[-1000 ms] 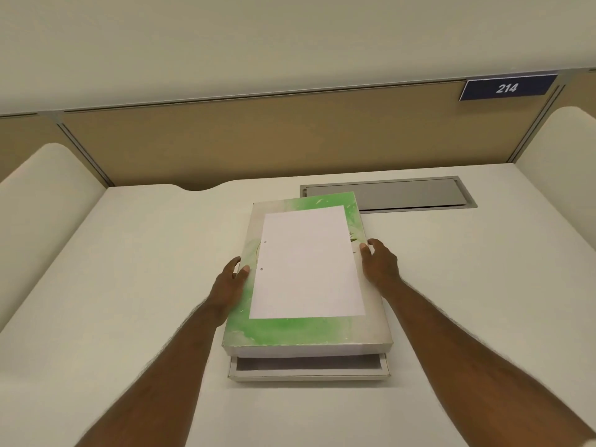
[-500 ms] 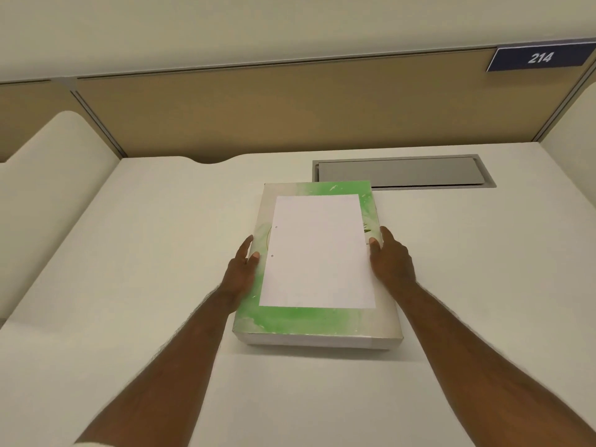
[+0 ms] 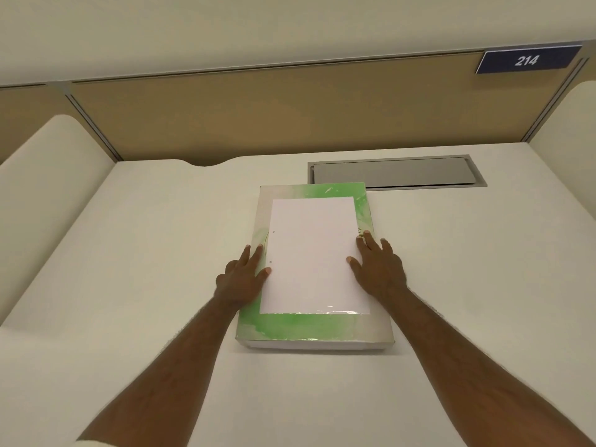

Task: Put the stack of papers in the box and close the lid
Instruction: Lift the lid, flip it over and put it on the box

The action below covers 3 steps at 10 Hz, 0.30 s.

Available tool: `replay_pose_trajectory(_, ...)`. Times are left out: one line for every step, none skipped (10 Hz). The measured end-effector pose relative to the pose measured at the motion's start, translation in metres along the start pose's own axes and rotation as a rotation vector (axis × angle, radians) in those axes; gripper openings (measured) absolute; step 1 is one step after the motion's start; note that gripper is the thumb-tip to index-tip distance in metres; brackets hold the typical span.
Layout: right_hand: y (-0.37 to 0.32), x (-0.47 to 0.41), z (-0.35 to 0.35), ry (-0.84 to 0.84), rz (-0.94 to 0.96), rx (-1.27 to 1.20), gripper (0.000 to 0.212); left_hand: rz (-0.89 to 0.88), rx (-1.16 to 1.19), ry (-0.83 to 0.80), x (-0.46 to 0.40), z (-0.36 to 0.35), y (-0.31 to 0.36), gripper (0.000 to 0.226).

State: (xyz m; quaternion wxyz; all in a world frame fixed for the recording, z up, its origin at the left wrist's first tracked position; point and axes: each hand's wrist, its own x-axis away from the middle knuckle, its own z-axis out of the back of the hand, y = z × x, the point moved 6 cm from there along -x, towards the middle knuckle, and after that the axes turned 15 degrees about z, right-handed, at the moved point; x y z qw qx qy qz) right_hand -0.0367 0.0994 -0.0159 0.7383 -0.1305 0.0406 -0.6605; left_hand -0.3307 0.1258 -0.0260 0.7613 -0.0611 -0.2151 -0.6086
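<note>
Green-and-white card lid (image 3: 314,327), fully seated on the box, at the tabletop's (image 3: 129,285) middle, nearer the far edge. Papers unseen, judged inside. Left hand (image 3: 242,279) and right hand (image 3: 379,269) laid flat, fingers spread, at its side edges, apparently to press it shut.

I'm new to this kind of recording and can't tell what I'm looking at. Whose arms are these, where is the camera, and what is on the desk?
There is no machine here. A person wears a wide-angle camera on the head, looking forward and down, so the two bare arms are their own. On the pale desk lies a flat box with a green-and-white lid, and the lid is down on it. A white panel covers most of the lid. The left hand and the right hand lie flat with fingers spread along the lid's two long edges; neither grips anything. Behind the box is a grey hatch, and a sign reading 214 hangs on the partition.
</note>
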Motion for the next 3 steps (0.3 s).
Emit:
replay_pose_trajectory(0.002,-0.002,-0.001,-0.053,0.004,0.012,0.062,-0.003,-0.03,-0.016,-0.001,0.003,0.0,0.067)
replay_pose_trajectory(0.003,-0.002,0.007,-0.11,-0.005,0.041,0.066,0.025,-0.059,-0.052,0.001,0.008,-0.001,0.071)
replay_pose_trajectory(0.0,-0.003,0.009,-0.12,0.004,0.079,0.068,0.018,-0.075,-0.034,0.003,0.01,0.004,0.075)
